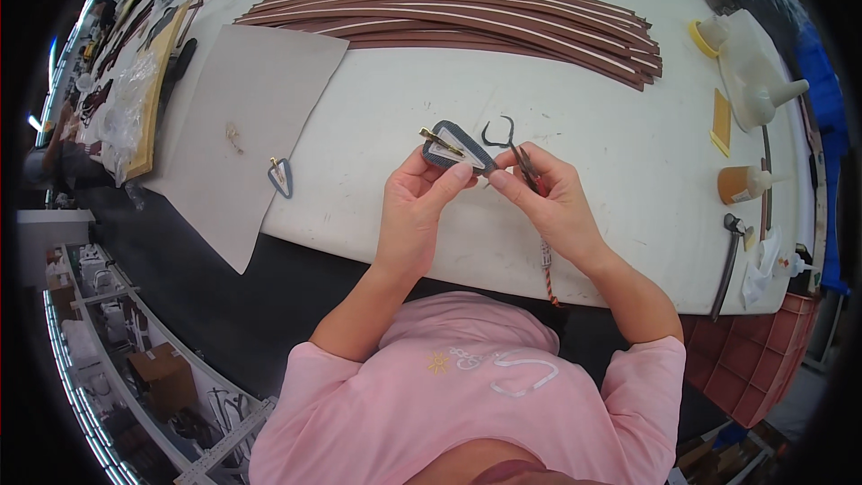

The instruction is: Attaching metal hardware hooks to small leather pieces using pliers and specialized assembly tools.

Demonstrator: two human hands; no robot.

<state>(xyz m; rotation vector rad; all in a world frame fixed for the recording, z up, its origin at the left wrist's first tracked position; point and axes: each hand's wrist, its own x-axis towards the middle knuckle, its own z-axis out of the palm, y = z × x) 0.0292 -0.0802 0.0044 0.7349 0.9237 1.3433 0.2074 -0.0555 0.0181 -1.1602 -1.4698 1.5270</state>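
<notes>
My left hand (413,207) is closed on a rounded triangular piece (452,145), dark blue-grey with a pale middle, with a gold-coloured metal clip (440,141) on top. Its thumb presses on the near edge. At the piece's right tip, the thumb of my right hand (552,193) meets it. That hand is closed round a small hand tool (536,178) with red and dark parts; its exact kind is hard to make out. Black curved ends (499,132) stick out beyond the fingers, and an orange-and-black braided cord (549,286) hangs below.
A similar triangular piece (281,178) lies by the edge of a grey sheet (242,108). Long brown strips (449,13) are stacked at the back. On the right are a white plastic bottle (754,72), an amber bottle (738,185), and a hammer-like tool (729,256).
</notes>
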